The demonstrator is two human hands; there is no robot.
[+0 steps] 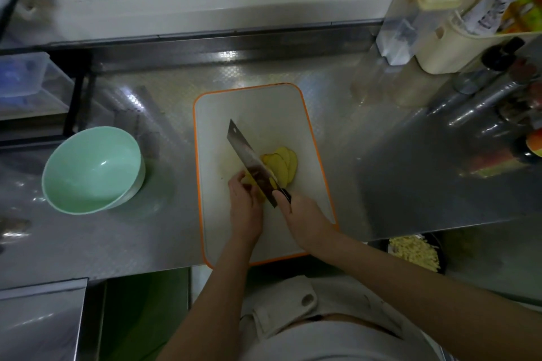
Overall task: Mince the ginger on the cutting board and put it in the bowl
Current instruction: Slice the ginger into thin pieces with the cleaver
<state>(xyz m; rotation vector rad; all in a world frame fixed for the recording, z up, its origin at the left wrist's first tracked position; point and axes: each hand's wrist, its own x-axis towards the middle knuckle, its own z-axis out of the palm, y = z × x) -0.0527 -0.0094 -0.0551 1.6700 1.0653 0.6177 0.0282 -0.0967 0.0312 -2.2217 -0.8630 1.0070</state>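
A white cutting board (258, 105) with an orange rim lies on the steel counter in front of me. Several yellow ginger slices (283, 164) lie fanned out on it, right of the cleaver (249, 155). My right hand (302, 217) grips the cleaver's handle, and the blade runs up and to the left across the board. My left hand (245, 205) holds a remaining piece of ginger just left of the blade, fingers curled on it; that piece is mostly hidden. A mint-green bowl (91, 170) stands empty on the counter, left of the board.
A clear container with a cream lid (422, 9) and bottles (498, 67) crowd the back right. A dark dish of pale shredded food (415, 252) sits below the counter's front edge at right. Plastic drawers (26, 79) stand at the far left.
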